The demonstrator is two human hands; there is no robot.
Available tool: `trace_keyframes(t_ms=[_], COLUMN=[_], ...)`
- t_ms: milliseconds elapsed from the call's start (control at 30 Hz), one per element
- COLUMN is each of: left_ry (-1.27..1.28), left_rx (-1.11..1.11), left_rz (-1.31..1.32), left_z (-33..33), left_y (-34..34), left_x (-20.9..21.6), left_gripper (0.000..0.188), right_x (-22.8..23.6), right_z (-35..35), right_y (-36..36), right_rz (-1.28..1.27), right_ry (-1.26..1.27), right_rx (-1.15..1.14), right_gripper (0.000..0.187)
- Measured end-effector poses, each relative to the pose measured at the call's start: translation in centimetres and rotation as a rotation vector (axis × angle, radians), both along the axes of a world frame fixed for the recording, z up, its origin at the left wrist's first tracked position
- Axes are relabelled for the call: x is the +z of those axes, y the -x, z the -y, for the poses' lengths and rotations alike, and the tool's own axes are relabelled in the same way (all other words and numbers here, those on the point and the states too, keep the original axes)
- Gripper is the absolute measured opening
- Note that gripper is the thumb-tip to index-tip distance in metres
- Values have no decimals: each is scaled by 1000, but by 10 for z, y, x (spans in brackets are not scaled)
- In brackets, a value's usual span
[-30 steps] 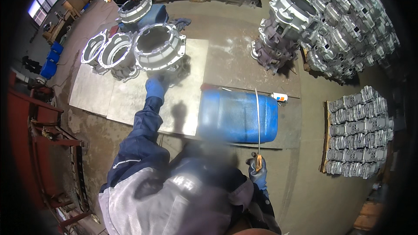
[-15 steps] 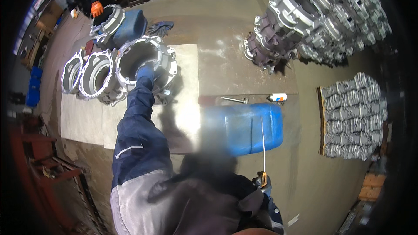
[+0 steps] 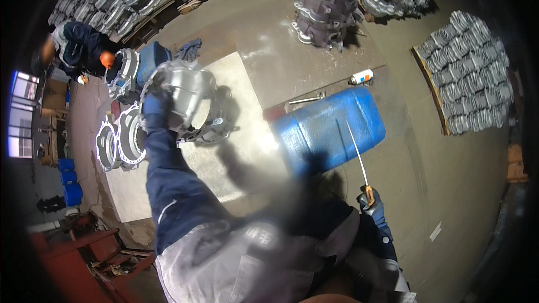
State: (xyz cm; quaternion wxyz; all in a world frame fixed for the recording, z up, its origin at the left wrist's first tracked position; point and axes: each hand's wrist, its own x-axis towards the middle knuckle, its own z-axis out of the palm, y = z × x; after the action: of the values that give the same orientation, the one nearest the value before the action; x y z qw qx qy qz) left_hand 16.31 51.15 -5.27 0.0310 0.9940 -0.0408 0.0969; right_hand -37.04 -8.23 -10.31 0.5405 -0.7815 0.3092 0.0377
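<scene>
My left hand (image 3: 158,101), in a dark blue glove, grips the rim of a ring-shaped grey metal housing (image 3: 188,87). The housing stands tipped over the pale board (image 3: 238,87), its upper part blurred by motion. Two more open housings, the nearer one (image 3: 130,133) and the farther-left one (image 3: 106,143), sit just left of it. Off to the right, my gloved right hand (image 3: 373,205) is closed round the orange handle of a long, thin metal tool (image 3: 358,154). Its slender shaft points up over the blue plastic drum (image 3: 331,126); the tool's exact kind is unclear.
A spray can (image 3: 361,77) and a metal bar (image 3: 307,98) lie behind the drum. Far left, a co-worker's orange-gloved hand (image 3: 107,59) is at another housing (image 3: 123,73). Gloves (image 3: 188,49) lie nearby. Stacked housings (image 3: 325,14) and a loaded pallet (image 3: 466,73) stand at right.
My left hand has gone from inside the housing's opening to its rim, and the housing has tipped over. The view has turned; my right hand still holds the tool.
</scene>
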Motion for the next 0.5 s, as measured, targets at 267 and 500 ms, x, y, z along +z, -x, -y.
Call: trace_keyframes(t_ms=[267,500], left_ry=[1074,1958], left_rx=[50,-58], left_rz=[-249,-971], left_z=[-19,180], left_y=[36,123], left_x=[132,106], left_gripper=[31,38], right_x=[-16,-36], right_z=[3,2], right_y=[26,94], right_rz=[288,246], right_ry=[-453,-38], right_rx=[-467,-86], right_gripper=[42,48])
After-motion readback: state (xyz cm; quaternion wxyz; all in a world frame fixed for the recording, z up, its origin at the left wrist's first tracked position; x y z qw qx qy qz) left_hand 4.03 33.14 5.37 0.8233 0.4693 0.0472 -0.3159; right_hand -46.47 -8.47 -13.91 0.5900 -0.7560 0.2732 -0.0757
